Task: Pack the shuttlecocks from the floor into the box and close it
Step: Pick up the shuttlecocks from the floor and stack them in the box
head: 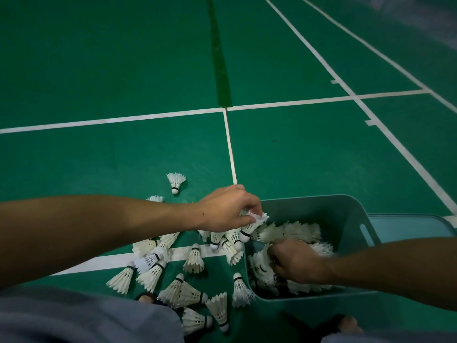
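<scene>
A teal plastic box (346, 214) stands on the green court floor at the right, partly filled with white feather shuttlecocks (294, 231). My left hand (227, 210) hovers just left of the box's near-left corner, fingers closed on a shuttlecock (249, 227) by its feathers. My right hand (296, 263) is down inside the box, fingers curled among the shuttlecocks there; what it grips is hidden. Several loose shuttlecocks (194, 259) lie scattered on the floor left of the box. One single shuttlecock (175, 181) stands apart farther out.
The box's teal lid (408, 226) lies flat on the floor just right of the box. White court lines (230, 147) cross the green floor. My knees in grey cloth (86, 315) fill the bottom edge, with my toes (348, 323) showing below the box.
</scene>
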The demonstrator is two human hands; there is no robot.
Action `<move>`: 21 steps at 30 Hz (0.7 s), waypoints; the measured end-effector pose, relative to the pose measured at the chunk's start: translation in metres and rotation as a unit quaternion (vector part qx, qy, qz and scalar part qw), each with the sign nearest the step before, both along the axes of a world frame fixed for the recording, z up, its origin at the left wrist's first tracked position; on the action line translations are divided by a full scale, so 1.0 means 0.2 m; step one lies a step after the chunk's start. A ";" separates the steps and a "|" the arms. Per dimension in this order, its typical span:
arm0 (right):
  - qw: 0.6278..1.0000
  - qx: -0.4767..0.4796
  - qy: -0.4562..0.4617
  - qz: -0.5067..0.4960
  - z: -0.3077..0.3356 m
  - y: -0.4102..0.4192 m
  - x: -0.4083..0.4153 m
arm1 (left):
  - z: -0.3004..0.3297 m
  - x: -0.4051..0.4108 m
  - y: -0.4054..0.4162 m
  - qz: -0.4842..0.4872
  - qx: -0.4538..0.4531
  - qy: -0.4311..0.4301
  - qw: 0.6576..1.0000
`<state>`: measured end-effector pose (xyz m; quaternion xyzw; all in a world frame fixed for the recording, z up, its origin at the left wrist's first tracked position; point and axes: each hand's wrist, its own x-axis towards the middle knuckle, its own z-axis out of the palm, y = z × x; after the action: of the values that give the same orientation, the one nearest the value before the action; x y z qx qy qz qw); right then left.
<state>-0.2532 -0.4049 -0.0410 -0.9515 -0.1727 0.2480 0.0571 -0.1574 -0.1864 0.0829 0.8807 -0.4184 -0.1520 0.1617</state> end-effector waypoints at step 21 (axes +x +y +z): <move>0.986 0.121 0.098 -0.055 0.13 -0.08 0.16 | -0.05 0.02 -0.01 -0.017 -0.027 -0.016 0.999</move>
<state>-0.2207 -0.4214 -0.0147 -0.9167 -0.1428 0.3138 0.2019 -0.1534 -0.1888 0.0737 0.8711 -0.4400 -0.1288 0.1762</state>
